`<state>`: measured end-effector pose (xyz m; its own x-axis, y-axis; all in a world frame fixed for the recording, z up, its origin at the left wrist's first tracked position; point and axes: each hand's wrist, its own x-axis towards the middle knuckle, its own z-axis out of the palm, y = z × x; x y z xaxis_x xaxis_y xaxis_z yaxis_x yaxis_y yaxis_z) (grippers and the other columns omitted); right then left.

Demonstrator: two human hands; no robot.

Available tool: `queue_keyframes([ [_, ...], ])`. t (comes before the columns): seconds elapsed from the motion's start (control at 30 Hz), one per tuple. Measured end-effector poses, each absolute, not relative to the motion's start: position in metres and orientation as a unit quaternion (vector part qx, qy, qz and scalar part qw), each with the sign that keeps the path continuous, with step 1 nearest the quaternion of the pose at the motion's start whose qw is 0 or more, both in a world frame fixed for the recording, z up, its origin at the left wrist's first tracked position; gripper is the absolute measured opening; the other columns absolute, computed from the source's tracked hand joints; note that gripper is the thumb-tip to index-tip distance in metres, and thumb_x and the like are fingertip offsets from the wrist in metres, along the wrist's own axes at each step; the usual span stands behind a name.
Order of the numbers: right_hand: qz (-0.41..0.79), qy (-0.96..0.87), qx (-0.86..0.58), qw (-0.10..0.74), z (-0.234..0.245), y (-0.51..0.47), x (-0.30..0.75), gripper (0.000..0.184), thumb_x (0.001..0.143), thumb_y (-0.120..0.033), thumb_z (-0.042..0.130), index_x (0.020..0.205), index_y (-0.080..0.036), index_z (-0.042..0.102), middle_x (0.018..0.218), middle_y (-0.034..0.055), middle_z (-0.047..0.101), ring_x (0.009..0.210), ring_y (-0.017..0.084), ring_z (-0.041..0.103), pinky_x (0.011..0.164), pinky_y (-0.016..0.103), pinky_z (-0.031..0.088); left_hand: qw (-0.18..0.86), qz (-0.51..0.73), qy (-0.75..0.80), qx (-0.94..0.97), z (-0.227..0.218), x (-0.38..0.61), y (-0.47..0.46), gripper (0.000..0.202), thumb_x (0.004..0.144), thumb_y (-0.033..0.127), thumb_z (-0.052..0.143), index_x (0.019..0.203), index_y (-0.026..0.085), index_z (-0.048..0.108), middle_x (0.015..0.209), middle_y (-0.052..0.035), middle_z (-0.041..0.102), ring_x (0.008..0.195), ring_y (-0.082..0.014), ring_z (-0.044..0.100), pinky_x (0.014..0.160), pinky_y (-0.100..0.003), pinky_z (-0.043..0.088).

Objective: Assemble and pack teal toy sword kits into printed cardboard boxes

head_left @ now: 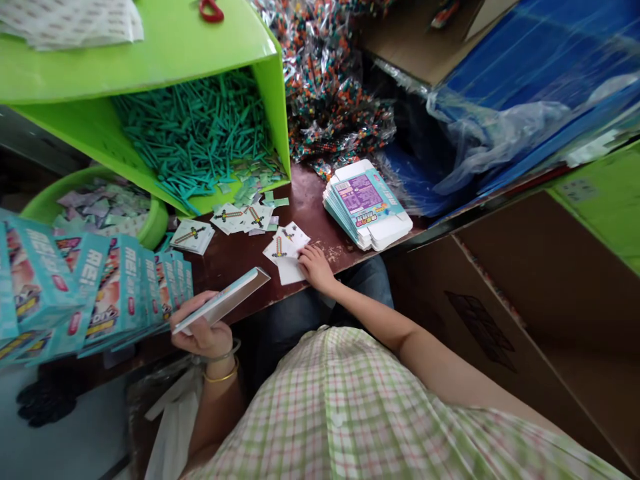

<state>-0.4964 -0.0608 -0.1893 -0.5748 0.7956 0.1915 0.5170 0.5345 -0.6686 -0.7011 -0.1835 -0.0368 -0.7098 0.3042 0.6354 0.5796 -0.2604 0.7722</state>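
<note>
My left hand (207, 337) is closed round a light-blue carton (223, 300), held tilted with its open side showing a pale inside. At the table's front edge my right hand (319, 270) has its fingers bent down onto a white card (291, 270), gripping it by its right side. Other printed cards (295, 235) with a small pickaxe picture lie loosely just behind it. To the left are more such cards (231, 217) and a neat stack of cards (193, 237). A pile of flat, unfolded cartons (370, 200) lies right of my right hand.
A bright green bin (273, 110) holds many teal plastic sticks (195, 127). Left of it stands a green basin (159, 223) of small packets. Filled blue boxes (120, 287) stand in rows at left. Shiny bagged pieces (330, 87) heap up behind; a cardboard box (460, 313) is at right.
</note>
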Motion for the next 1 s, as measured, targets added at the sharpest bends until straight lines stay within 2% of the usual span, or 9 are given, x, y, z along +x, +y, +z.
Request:
queue_keyframes([
  [0.13,0.27,-0.842,-0.417,0.21,-0.18,-0.014,-0.559,0.026,0.105,-0.021,0.051,0.118,-0.018,0.073,0.145,0.0184,0.066,0.147,0.03,0.051,0.125,0.056,0.035,0.109,-0.689,-0.607,-0.381,-0.041,-0.698,-0.185,0.029,0.088,0.051,0.056,0.078,0.023,0.054,0.068,0.0001,0.063,0.06,-0.0201,0.062,0.066,-0.04,0.055],
  [0.23,0.308,-0.811,-0.437,0.24,-0.175,0.02,-0.585,0.025,0.104,-0.022,0.053,0.114,-0.015,0.074,0.142,0.0183,0.068,0.138,0.028,0.058,0.123,0.049,0.038,0.117,-0.641,-0.65,-0.39,-0.042,-0.696,-0.192,0.037,0.091,0.059,0.05,0.082,0.023,0.053,0.071,0.0001,0.063,0.065,-0.0198,0.065,0.072,-0.04,0.057],
  [0.37,0.416,-0.701,-0.48,0.325,-0.184,0.029,-0.569,0.03,0.104,-0.037,0.054,0.103,-0.015,0.074,0.12,0.0155,0.077,0.111,0.026,0.069,0.105,0.042,0.052,0.1,-0.604,-0.678,-0.407,-0.04,-0.697,-0.202,0.041,0.095,0.061,0.053,0.087,0.022,0.062,0.079,-0.002,0.068,0.078,-0.021,0.069,0.083,-0.04,0.057],
  [0.5,0.468,-0.6,-0.489,0.426,-0.174,0.012,-0.514,0.046,0.104,-0.055,0.049,0.11,-0.014,0.071,0.109,0.0131,0.077,0.099,0.023,0.069,0.092,0.04,0.059,0.072,-0.575,-0.704,-0.412,-0.043,-0.7,-0.192,0.044,0.098,0.062,0.054,0.092,0.021,0.068,0.089,-0.0048,0.07,0.091,-0.0225,0.069,0.091,-0.038,0.055],
  [0.6,0.417,-0.581,-0.48,0.509,-0.133,-0.002,-0.47,0.046,0.105,-0.059,0.045,0.113,-0.02,0.069,0.111,0.0114,0.074,0.107,0.024,0.069,0.099,0.045,0.058,0.031,-0.542,-0.732,-0.411,-0.05,-0.702,-0.174,0.05,0.099,0.068,0.05,0.095,0.02,0.067,0.096,-0.0071,0.069,0.098,-0.0235,0.068,0.094,-0.037,0.054],
  [0.7,0.282,-0.634,-0.414,0.589,-0.085,-0.019,-0.444,0.041,0.106,-0.06,0.046,0.101,-0.029,0.072,0.104,0.008,0.071,0.113,0.03,0.069,0.107,0.054,0.054,0.0,-0.525,-0.732,-0.433,-0.055,-0.698,-0.161,0.055,0.099,0.072,0.046,0.097,0.021,0.066,0.098,-0.0076,0.068,0.101,-0.0231,0.068,0.093,-0.036,0.054],
  [0.8,0.242,-0.77,-0.295,0.511,-0.055,-0.042,-0.451,0.046,0.107,-0.062,0.042,0.09,-0.033,0.073,0.102,0.0047,0.071,0.112,0.029,0.07,0.111,0.059,0.05,0.005,-0.515,-0.72,-0.465,-0.055,-0.686,-0.159,0.061,0.1,0.076,0.039,0.096,0.022,0.066,0.098,-0.0075,0.069,0.1,-0.0223,0.069,0.095,-0.036,0.054],
  [0.9,0.285,-0.86,-0.25,0.342,-0.048,-0.065,-0.478,0.043,0.105,-0.064,0.047,0.104,-0.032,0.076,0.122,0.0058,0.07,0.133,0.032,0.06,0.121,0.063,0.041,0.032,-0.504,-0.714,-0.485,-0.054,-0.676,-0.167,0.072,0.097,0.085,0.031,0.092,0.022,0.065,0.094,-0.0075,0.07,0.097,-0.0219,0.071,0.093,-0.037,0.055],
  [1.0,0.296,-0.876,-0.244,0.294,-0.055,-0.076,-0.5,0.039,0.102,-0.063,0.056,0.116,-0.032,0.075,0.141,0.0061,0.063,0.15,0.037,0.043,0.126,0.067,0.032,0.062,-0.525,-0.697,-0.485,-0.053,-0.676,-0.177,0.071,0.097,0.084,0.032,0.09,0.021,0.063,0.088,-0.0063,0.07,0.089,-0.0207,0.07,0.088,-0.037,0.055],
])
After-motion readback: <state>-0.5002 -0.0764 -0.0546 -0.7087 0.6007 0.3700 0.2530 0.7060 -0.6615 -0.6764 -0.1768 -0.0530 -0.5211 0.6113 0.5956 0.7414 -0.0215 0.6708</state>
